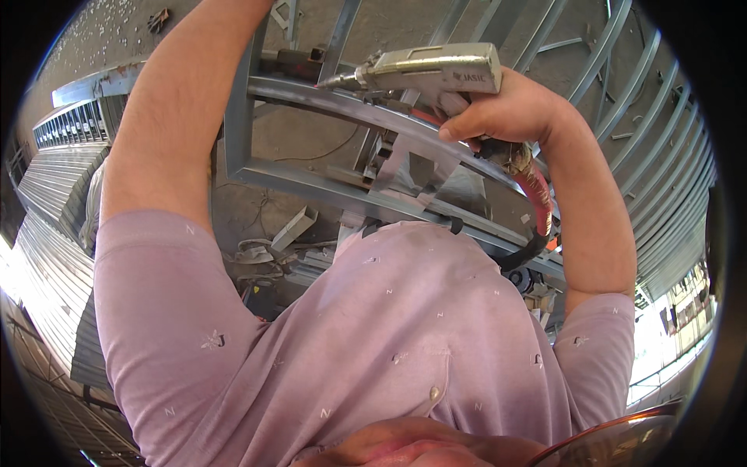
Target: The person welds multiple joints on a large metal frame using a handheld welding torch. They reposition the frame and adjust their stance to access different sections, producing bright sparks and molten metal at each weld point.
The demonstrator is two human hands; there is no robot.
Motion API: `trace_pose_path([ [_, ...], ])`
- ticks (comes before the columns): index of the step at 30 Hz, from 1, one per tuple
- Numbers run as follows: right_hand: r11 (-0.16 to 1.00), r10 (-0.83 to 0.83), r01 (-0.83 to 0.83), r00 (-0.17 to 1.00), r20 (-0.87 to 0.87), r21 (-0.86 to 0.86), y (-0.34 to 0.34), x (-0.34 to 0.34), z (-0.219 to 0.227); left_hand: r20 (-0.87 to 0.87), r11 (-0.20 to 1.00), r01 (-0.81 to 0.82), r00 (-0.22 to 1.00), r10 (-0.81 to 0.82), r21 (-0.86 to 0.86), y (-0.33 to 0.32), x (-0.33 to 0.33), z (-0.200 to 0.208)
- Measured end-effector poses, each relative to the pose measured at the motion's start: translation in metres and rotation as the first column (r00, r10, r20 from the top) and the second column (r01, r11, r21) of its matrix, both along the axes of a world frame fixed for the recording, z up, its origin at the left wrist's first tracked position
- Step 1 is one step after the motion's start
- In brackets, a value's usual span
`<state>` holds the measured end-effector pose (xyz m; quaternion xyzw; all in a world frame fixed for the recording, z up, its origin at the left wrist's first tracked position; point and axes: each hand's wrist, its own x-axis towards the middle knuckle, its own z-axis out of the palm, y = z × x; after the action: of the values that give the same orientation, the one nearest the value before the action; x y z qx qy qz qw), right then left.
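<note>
My right hand [513, 109] is wrapped round the handle of a grey metal welding gun [428, 66]. Its pointed nozzle [338, 81] faces left, close above a rail of a metal frame [311, 97]; whether the tip touches the rail I cannot tell. A red and black hose [537, 194] hangs from the gun's handle and curves down beside my body. My left forearm [183, 101] reaches forward along the frame's left upright [239, 132], and its hand lies beyond the top edge of the view.
Several long metal bars [615, 47] run in a row along the right. Stacked ribbed metal pieces [66, 183] stand at the left. Below the frame, an offcut of metal channel [294, 227] and other scraps lie on the dusty floor [303, 148].
</note>
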<state>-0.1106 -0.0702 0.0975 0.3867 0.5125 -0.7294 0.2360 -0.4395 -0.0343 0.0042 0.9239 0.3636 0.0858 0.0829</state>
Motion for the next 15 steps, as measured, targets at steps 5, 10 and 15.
trace_pose_path([
  [5,1.0,0.014,-0.014,1.0,0.018,0.006,0.0009,-0.0003,0.0,0.012,1.0,0.021,1.0,-0.021,0.012,0.0002,-0.0035,-0.0014],
  [10,0.999,0.029,-0.029,0.999,0.017,0.02,0.0011,0.0028,-0.0046,0.011,1.0,0.016,1.0,-0.016,0.002,-0.0015,-0.0032,-0.0029],
  [15,1.0,0.019,-0.019,0.999,0.028,-0.001,0.0002,0.0012,-0.0029,0.008,1.0,0.012,1.0,-0.012,-0.001,-0.0017,-0.0044,-0.0029],
])
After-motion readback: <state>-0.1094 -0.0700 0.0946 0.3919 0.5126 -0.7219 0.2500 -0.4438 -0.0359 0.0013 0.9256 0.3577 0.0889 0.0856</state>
